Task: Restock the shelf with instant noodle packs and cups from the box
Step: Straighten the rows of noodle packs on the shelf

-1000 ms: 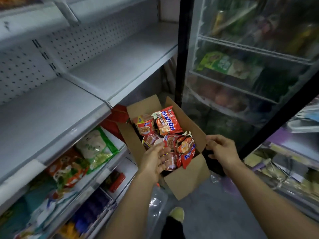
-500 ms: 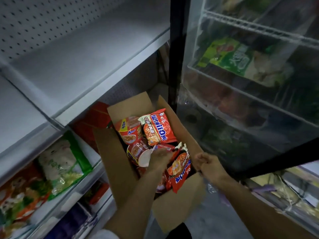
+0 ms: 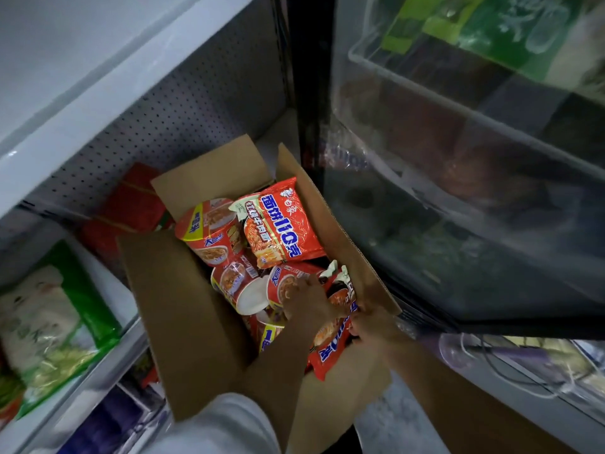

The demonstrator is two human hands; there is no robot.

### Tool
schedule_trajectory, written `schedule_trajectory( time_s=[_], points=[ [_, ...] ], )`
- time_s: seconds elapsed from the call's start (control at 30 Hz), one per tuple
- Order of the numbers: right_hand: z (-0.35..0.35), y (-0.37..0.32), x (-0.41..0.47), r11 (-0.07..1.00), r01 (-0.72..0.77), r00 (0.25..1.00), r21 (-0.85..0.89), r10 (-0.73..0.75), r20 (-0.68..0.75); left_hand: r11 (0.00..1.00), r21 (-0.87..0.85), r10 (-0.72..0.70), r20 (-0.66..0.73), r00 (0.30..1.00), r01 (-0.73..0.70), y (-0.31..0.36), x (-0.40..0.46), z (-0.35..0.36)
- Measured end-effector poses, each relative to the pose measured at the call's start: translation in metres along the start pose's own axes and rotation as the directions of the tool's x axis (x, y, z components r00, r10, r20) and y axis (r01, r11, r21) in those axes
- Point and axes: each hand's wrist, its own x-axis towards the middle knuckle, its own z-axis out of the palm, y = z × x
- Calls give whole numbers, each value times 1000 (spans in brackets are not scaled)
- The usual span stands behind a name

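- My white sleeve (image 3: 226, 424) enters at 6 o'clock; my left forearm crosses the near flap of the cardboard box (image 3: 183, 322) and hides part of its contents.
- My left hand (image 3: 307, 299) is inside the box, fingers curled down onto a noodle cup (image 3: 284, 283) and the top edge of a red noodle pack (image 3: 330, 345). Which of the two it grips, I cannot tell.
- My right hand (image 3: 370, 326) is at 4 o'clock of the left, fingers curled and pinching the right edge of that same pack, against the right box wall.
- A second cup (image 3: 242, 290) lies on its side at 9 o'clock of my left hand, white base facing me.
- Further in, a larger cup (image 3: 209, 231) lies at 11 o'clock, touching a flat red pack (image 3: 281, 224) at 12 o'clock.
- The box flaps stand open on all sides.
- At 9 o'clock of the box, a lower shelf holds a green-and-white bag (image 3: 55, 322); a red bag (image 3: 131, 201) sits behind the box's far left corner.
- A white shelf (image 3: 82, 103) overhangs at 10 o'clock.
- A glass-door cooler (image 3: 458, 158) stands at 2 o'clock, its black frame just beside the box.
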Motion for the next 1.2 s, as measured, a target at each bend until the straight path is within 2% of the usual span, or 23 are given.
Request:
schedule_trajectory(
  time_s=[0.07,0.17,0.27,0.5,0.67,0.77,0.83,0.9,1.03,1.1,1.2],
  points=[
    [4,0,2,998,-62,998,-23,62,32,995,93,-27,-26,999,29,5,1,5],
    [10,6,10,995,-95,991,-11,96,90,987,145,-63,-76,995,74,8,5,13],
    [14,11,14,996,-68,994,-54,73,84,987,120,-99,-77,992,108,6,5,15],
    [13,15,9,996,-91,990,2,90,108,990,64,-123,-41,992,126,-3,3,17],
    [4,15,-4,998,-59,991,-31,62,122,995,-11,-103,-69,992,102,-14,-5,14],
    [-3,13,-19,999,-39,991,-16,40,126,971,-204,-137,-56,989,123,-28,-16,4],
    [-6,12,-27,1000,-2,995,23,-1,100,890,-426,-167,21,986,160,-40,-25,-3],
    [-7,9,-37,998,29,999,63,-31,36,769,-604,-191,96,977,209,-51,-37,-9],
    [-1,8,-52,992,97,994,77,-92,-66,541,-801,-238,146,960,256,-69,-67,-15],
    [1,6,-56,985,97,993,145,-86,-75,366,-895,-236,176,956,256,-76,-79,-14],
    [1,1,-83,982,119,993,145,-116,-28,73,-968,-121,232,965,242,-86,-109,-12]
  ],
)
